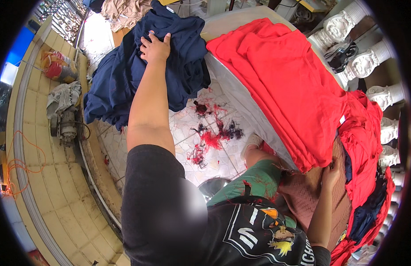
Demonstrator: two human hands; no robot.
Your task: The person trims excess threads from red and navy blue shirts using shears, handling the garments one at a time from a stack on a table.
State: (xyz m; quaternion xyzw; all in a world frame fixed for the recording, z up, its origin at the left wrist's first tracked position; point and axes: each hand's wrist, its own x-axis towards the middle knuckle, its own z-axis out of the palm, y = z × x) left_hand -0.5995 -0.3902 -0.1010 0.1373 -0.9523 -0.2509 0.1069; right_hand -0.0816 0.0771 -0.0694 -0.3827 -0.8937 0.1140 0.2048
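My left hand (156,48) reaches forward and lies on a heaped pile of navy blue cloth (112,84), its fingers spread over the top. Down on the right, my right hand (332,175) is at the near corner of a large red fabric stack (276,84). Its fingers are partly hidden there, so whether they grip the red cloth cannot be made out. Under that hand is a brown textured cover (303,195). The red fabric lies smoothly over a pale surface, with grey-white cloth (241,97) hanging along its left side.
Red and dark thread scraps (214,137) litter the tiled floor. More red garments (361,133) hang along white balusters (365,62) at right. At left, a small motor (65,126) sits on a yellow tiled ledge (45,177) near an orange cord (12,173). Beige cloth (123,13) lies at the back.
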